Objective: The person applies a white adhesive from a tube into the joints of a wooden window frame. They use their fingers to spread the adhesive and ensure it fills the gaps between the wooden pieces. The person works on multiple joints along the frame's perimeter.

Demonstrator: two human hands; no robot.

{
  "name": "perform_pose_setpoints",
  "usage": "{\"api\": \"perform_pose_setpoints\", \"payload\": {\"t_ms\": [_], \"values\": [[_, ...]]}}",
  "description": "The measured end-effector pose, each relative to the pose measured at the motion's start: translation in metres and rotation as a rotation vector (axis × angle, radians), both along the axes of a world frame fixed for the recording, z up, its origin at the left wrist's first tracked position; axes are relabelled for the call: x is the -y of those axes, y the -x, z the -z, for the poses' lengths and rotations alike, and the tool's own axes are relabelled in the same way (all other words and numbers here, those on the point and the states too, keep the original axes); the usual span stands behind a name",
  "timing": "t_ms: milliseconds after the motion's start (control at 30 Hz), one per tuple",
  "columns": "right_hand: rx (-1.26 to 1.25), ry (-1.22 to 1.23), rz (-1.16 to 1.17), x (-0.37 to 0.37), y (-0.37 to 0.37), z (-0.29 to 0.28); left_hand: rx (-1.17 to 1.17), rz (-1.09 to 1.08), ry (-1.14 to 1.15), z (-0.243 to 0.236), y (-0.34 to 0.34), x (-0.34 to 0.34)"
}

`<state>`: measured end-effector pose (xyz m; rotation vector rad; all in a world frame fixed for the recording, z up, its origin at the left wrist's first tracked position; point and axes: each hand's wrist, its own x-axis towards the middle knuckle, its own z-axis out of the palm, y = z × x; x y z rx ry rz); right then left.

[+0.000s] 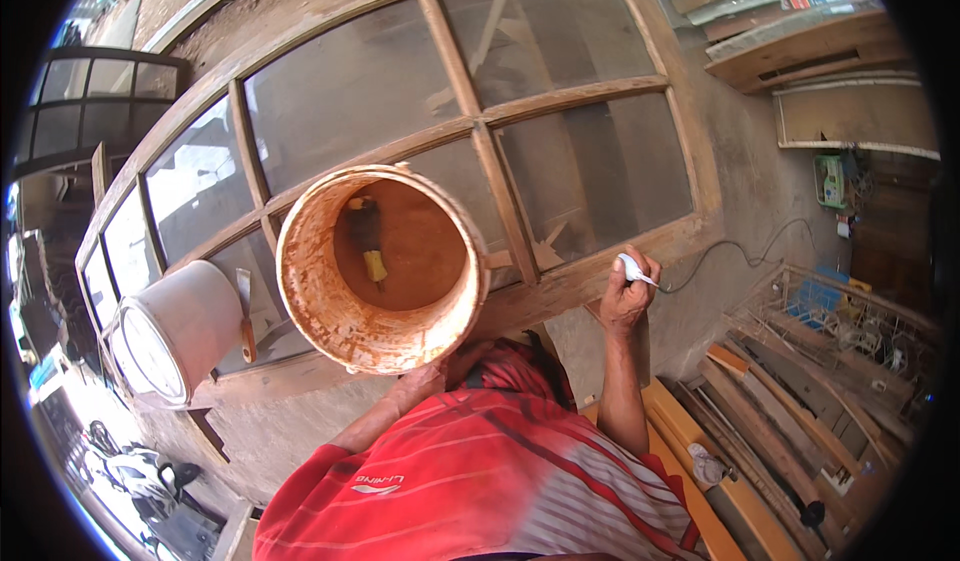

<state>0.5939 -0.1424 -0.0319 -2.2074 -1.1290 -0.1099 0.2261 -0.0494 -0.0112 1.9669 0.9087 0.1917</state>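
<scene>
A large bucket, its inside smeared with orange-brown residue, is in front of me over a wooden window frame. Orange-brown material lies in it, along with a dark tool with a yellow part. My left hand is at the bucket's near side; the bucket hides its fingers, and whether it grips cannot be seen. My right hand is raised to the right of the bucket, closed around a small white object with a narrow pointed tip. Beneath both is the wooden window frame with glass panes.
To the left, a white bucket stands on the frame, beside a scraper with a wooden handle. Wooden planks and a wire rack are at the right. A cable runs behind my right hand. A motorbike is at lower left.
</scene>
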Motion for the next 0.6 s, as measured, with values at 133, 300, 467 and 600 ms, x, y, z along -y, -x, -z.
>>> {"api": "perform_pose_setpoints", "payload": {"t_ms": [133, 300, 467, 600], "values": [[-0.055, -0.070, 0.026, -0.002, 0.005, 0.000, 0.081, 0.011, -0.025, -0.008, 0.007, -0.003], [0.071, -0.045, 0.002, -0.004, 0.004, -0.004, 0.178, -0.022, -0.127, -0.014, -0.007, -0.007], [-0.059, -0.115, 0.041, -0.004, 0.003, -0.009, 0.180, -0.039, -0.262, -0.015, -0.025, -0.014], [-0.422, -0.239, 0.278, 0.017, 0.019, -0.027, 0.120, -0.085, -0.236, -0.009, -0.028, -0.007]]}}
